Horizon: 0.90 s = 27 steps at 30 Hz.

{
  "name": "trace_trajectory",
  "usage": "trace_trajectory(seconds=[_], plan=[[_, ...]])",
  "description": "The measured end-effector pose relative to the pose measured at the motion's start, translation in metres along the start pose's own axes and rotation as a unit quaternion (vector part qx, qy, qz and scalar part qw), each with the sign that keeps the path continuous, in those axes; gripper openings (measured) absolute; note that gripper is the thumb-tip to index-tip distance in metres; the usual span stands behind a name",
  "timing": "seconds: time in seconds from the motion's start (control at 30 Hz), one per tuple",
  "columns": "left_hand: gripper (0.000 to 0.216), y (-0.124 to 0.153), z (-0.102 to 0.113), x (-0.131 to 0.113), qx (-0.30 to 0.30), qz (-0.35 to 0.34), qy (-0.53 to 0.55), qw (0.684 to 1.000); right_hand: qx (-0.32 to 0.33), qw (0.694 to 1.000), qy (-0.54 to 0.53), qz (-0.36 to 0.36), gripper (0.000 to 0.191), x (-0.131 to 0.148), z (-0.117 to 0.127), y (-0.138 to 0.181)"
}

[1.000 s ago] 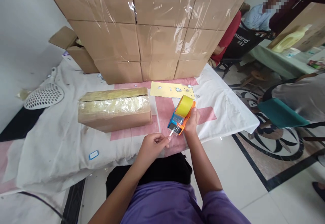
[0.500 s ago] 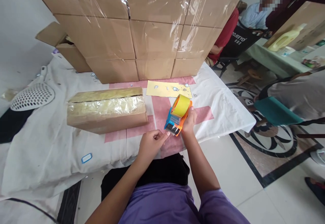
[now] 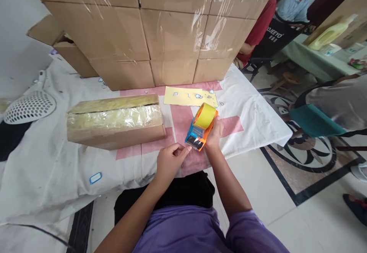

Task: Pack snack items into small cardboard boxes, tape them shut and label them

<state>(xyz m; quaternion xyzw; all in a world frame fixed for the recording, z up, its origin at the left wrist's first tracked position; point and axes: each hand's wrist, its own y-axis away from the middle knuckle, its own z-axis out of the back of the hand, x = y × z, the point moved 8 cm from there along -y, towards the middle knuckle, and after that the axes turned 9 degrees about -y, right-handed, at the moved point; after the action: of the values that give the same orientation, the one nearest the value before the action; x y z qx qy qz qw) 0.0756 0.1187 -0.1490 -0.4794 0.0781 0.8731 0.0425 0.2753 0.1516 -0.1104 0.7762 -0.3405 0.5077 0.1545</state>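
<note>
My right hand [image 3: 215,133] is wrapped round the orange handle of a tape dispenser [image 3: 197,138] with blue side parts. It carries a thick roll of yellow packing tape [image 3: 205,116]. My left hand [image 3: 169,161] is closed, thumb and forefinger pinching the loose tape end at the dispenser's front edge. Both hands are above the near edge of the table. To their left lies a long cardboard box [image 3: 117,125], its top seam and upper front covered with shiny tape.
Stacked cardboard boxes [image 3: 174,35] wrapped in clear film rise behind. A yellow card [image 3: 183,97] with scraps lies before them. On the cloth-covered table [image 3: 252,119] are a white perforated object [image 3: 31,107] and a blue-edged label [image 3: 95,178]. Other people sit at the right.
The view has shifted slightly, so the stack and box sit a little higher and further left. Both hands keep their holds on the dispenser and tape end, nearly still.
</note>
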Motion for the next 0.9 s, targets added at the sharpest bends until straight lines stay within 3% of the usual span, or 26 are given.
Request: trace_trajectory(seconds=[0.23, 0.47, 0.9], plan=[[0.029, -0.002, -0.003, 0.003, -0.003, 0.010, 0.019, 1.000, -0.046, 0.999, 0.003, -0.010, 0.042, -0.012, 0.013, -0.001], [0.031, -0.004, -0.006, 0.008, 0.017, 0.015, 0.045, 0.999, 0.046, 0.997, -0.028, -0.051, 0.046, -0.022, -0.003, 0.000], [0.027, -0.003, -0.003, 0.004, -0.010, 0.002, 0.019, 1.000, 0.035, 0.993, -0.074, -0.080, 0.038, -0.026, -0.006, 0.002]])
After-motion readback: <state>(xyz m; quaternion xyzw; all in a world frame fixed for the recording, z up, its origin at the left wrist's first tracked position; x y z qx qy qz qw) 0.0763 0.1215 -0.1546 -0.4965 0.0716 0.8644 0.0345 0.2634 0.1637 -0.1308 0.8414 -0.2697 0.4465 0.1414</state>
